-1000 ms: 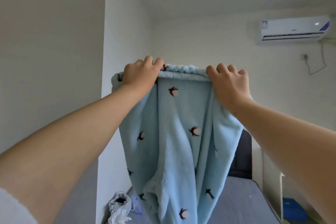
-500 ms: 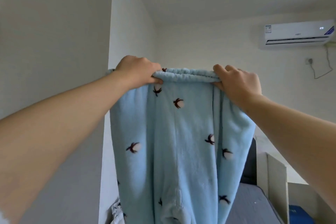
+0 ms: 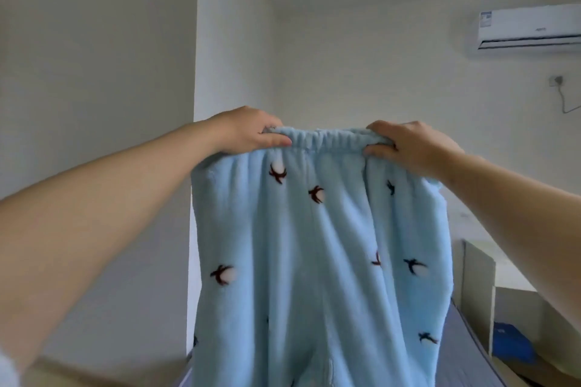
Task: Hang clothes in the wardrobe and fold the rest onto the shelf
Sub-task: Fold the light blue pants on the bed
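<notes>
A pair of light blue fleece trousers (image 3: 320, 248) with small dark-and-white motifs hangs full length in front of me, held up by its elastic waistband. My left hand (image 3: 248, 130) grips the left end of the waistband, fingers curled over the top edge. My right hand (image 3: 408, 148) grips the right end the same way. The waistband is stretched level between both hands. The trouser legs drop below the frame's bottom edge. No wardrobe or shelf rail shows.
A white wall corner (image 3: 196, 72) stands right behind the trousers on the left. A bed with a grey cover (image 3: 471, 355) lies below right, next to a pale bedside unit (image 3: 478, 280) and a blue box (image 3: 511, 344). An air conditioner (image 3: 531, 27) hangs high right.
Both hands have come down and forward with the trousers, and the waistband is pulled wider and flatter. The view has tilted so that the white bundle on the floor is hidden.
</notes>
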A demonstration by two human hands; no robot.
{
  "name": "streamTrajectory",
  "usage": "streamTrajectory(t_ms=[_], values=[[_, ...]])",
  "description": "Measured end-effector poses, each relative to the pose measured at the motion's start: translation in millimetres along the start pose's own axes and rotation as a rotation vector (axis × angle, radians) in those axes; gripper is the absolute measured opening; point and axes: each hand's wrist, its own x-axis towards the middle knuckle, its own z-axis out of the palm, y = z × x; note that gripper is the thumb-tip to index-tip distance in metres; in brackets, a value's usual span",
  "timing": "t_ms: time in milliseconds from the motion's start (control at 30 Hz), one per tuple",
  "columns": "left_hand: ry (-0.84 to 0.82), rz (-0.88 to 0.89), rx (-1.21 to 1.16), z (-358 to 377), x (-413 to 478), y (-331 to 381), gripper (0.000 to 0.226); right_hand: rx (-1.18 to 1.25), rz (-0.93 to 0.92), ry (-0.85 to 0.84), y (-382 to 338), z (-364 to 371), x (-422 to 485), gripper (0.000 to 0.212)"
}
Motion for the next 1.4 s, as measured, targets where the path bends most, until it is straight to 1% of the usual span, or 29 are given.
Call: streamTrajectory(t_ms=[67, 133, 200, 233, 300, 333, 400, 467, 533, 600, 700, 767, 800, 867, 933, 967, 1000, 1067, 1133, 1167, 1200, 1233, 1267, 1300, 1333, 1400], values=[[-0.139, -0.034, -0.105, 32, -14, 1, 0.043, 0.055, -0.006, -0.183, -1, 16, -15, 0.035], [-0.282, -0.069, -0.197, 69, -33, 3, 0.042, 0.109, 0.003, -0.294, -3, 39, -37, 0.034], [-0.388, -0.083, -0.279, 105, -56, 6, 0.034, 0.141, 0.01, -0.406, -1, 66, -64, 0.025], [-0.431, -0.073, -0.313, 117, -66, 8, 0.026, 0.143, 0.015, -0.443, 0, 79, -77, 0.018], [-0.539, -0.053, -0.365, 143, -84, 16, 0.011, 0.121, 0.047, -0.516, 0, 105, -103, 0.026], [-0.584, -0.04, -0.375, 158, -92, 20, 0.01, 0.122, 0.072, -0.559, 0, 118, -117, 0.027], [-0.625, -0.011, -0.361, 187, -105, 27, 0.016, 0.161, 0.104, -0.643, -3, 142, -143, 0.026], [-0.638, -0.009, -0.325, 211, -119, 34, 0.011, 0.173, 0.136, -0.711, -7, 164, -165, 0.025], [-0.665, -0.031, -0.29, 232, -131, 39, 0.015, 0.149, 0.217, -0.765, -16, 180, -183, 0.019], [-0.686, -0.071, -0.245, 250, -141, 43, 0.025, 0.136, 0.301, -0.803, -23, 197, -199, 0.015], [-0.639, -0.156, -0.225, 269, -153, 47, 0.044, 0.153, 0.391, -0.826, -35, 217, -219, 0.015], [-0.608, -0.189, -0.215, 279, -158, 49, 0.052, 0.16, 0.456, -0.813, -43, 225, -228, 0.021], [-0.606, -0.177, -0.202, 282, -160, 50, 0.051, 0.152, 0.482, -0.799, -46, 229, -231, 0.024], [-0.648, -0.11, -0.186, 285, -163, 53, 0.042, 0.157, 0.52, -0.775, -50, 234, -236, 0.025], [-0.746, -0.065, -0.24, 287, -165, 54, 0.029, 0.244, 0.568, -0.76, -50, 235, -240, 0.023], [-0.781, -0.051, -0.27, 288, -166, 54, 0.028, 0.279, 0.582, -0.747, -49, 235, -242, 0.022], [-0.79, -0.041, -0.3, 288, -166, 54, 0.026, 0.288, 0.578, -0.723, -46, 235, -245, 0.021], [-0.765, -0.071, -0.413, 290, -167, 52, 0.013, 0.26, 0.538, -0.66, -44, 232, -250, 0.021], [-0.783, -0.17, -0.584, 292, -171, 49, 0.015, 0.31, 0.484, -0.614, -43, 230, -256, 0.025], [-0.813, -0.241, -0.663, 295, -174, 48, 0.015, 0.349, 0.445, -0.628, -42, 229, -258, 0.03], [-0.842, -0.316, -0.725, 298, -179, 48, 0.012, 0.349, 0.365, -0.664, -41, 228, -261, 0.035], [-0.868, -0.382, -0.748, 302, -184, 47, 0.012, 0.299, 0.267, -0.715, -40, 227, -264, 0.04], [-0.887, -0.432, -0.739, 306, -188, 48, 0.018, 0.236, 0.187, -0.759, -40, 227, -267, 0.042], [-0.9, -0.463, -0.703, 311, -192, 49, 0.027, 0.182, 0.145, -0.789, -39, 228, -270, 0.041], [-0.908, -0.483, -0.663, 314, -195, 52, 0.035, 0.155, 0.14, -0.812, -39, 230, -273, 0.04], [-0.938, -0.502, -0.623, 319, -198, 62, 0.046, 0.142, 0.211, -0.906, -41, 235, -278, 0.04]])
